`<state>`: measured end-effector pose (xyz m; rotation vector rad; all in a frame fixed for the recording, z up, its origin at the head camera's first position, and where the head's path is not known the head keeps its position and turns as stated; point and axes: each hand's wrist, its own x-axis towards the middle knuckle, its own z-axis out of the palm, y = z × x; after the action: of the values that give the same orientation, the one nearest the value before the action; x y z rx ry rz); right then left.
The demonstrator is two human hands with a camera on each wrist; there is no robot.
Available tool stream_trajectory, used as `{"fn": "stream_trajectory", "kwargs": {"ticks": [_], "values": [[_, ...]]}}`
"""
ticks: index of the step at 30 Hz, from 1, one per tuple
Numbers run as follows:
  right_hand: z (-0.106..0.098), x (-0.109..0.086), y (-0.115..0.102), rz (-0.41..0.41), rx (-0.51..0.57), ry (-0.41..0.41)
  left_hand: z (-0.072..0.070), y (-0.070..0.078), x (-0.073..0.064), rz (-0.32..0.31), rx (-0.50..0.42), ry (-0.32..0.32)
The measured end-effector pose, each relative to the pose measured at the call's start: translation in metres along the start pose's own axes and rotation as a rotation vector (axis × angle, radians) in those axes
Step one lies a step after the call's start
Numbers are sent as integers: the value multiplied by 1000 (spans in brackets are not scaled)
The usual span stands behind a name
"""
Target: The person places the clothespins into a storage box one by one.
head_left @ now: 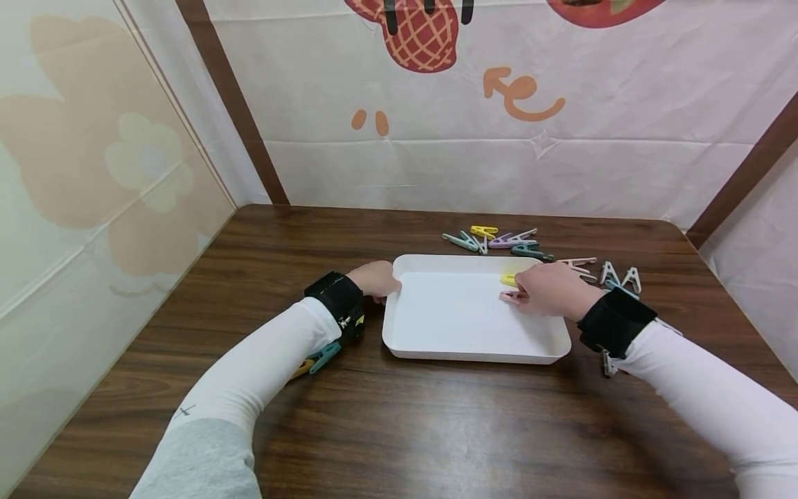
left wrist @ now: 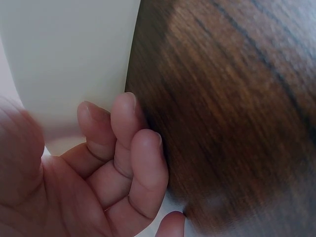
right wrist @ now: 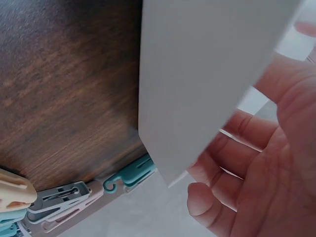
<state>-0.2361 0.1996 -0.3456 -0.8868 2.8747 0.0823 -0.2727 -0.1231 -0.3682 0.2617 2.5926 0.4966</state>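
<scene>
A shallow white tray (head_left: 461, 357) stands on the wooden table. My left hand (head_left: 376, 279) grips its left edge; in the left wrist view, curled fingers (left wrist: 148, 168) lie against the outer wall. Over the tray's right part, my right hand (head_left: 555, 291) pinches a pink clothespin (head_left: 511, 297) at its fingertips. A yellow clothespin (head_left: 508, 280) lies in the tray just beyond it, partly covered by the hand. In the right wrist view, the tray wall (right wrist: 197, 74) hides the fingertips and the pinched clothespin.
Behind the tray lie several clothespins, among them a yellow one (head_left: 483, 230) and a dark green one (head_left: 531, 252). White clothespins (head_left: 632, 278) lie to the right. A teal clothespin (head_left: 325, 355) shows beside my left forearm. Patterned cloth (head_left: 436, 173) hangs behind the table (head_left: 374, 430).
</scene>
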Motion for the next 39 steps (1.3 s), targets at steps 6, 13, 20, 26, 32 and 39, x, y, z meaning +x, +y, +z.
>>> {"fn": "stream_trajectory", "kwargs": {"ticks": [6,13,20,26,32,39], "values": [[1,-1,-1,-10,-17,38,2,-4,2,-3,-7,1],[1,0,0,-3,-35,44,1,-2,-2,-8,-11,0],[1,0,3,-2,-72,89,0,1,-5,-6,-10,-1],[-1,-1,2,-6,-111,84,-2,3,-6,2,-13,-2],[-1,-2,3,5,-101,77,-2,3,-4,4,1,-1],[1,-4,4,17,-73,112,-1,2,-4,7,5,-2]]}}
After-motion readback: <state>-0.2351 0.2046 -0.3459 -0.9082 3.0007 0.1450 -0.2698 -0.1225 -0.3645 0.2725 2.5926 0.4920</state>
